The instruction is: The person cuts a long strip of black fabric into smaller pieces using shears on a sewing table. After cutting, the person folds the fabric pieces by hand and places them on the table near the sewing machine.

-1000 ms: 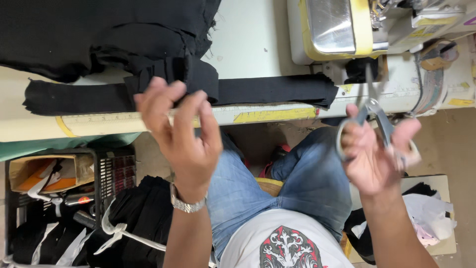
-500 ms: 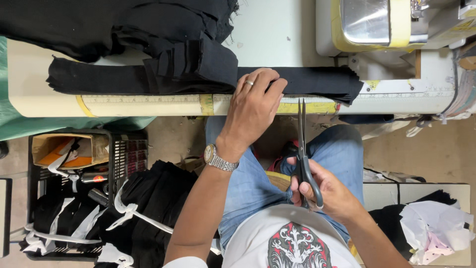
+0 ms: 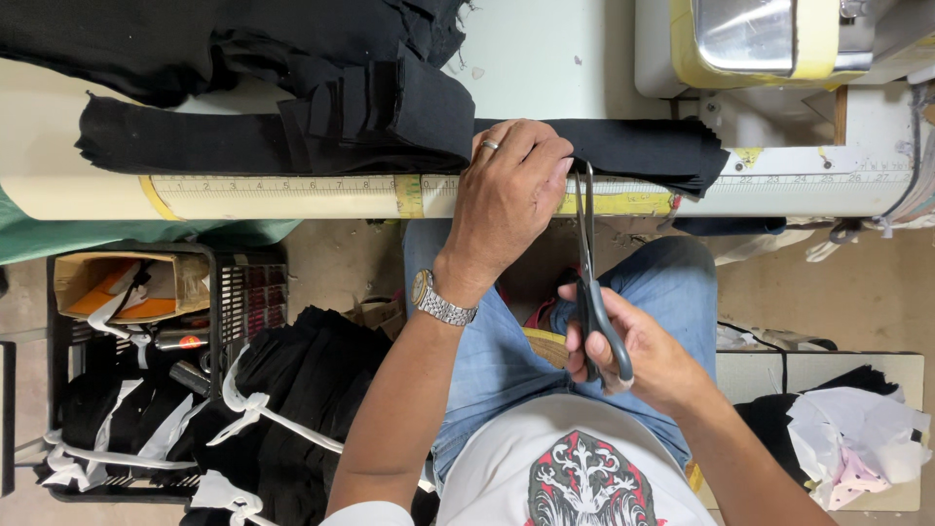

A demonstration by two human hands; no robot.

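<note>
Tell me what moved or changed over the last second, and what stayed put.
The left hand, raised and open a second ago, came down flat onto the black fabric strip at the table edge and stays pressing it. The right hand kept its grip on the scissors, swung them from off to the right in to the strip, blades now at the fabric beside the left fingers. The fabric pile and measuring tape stayed as they were.

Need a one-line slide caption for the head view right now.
Left hand presses black fabric strip at the table edge while right hand works scissors into it.
</note>
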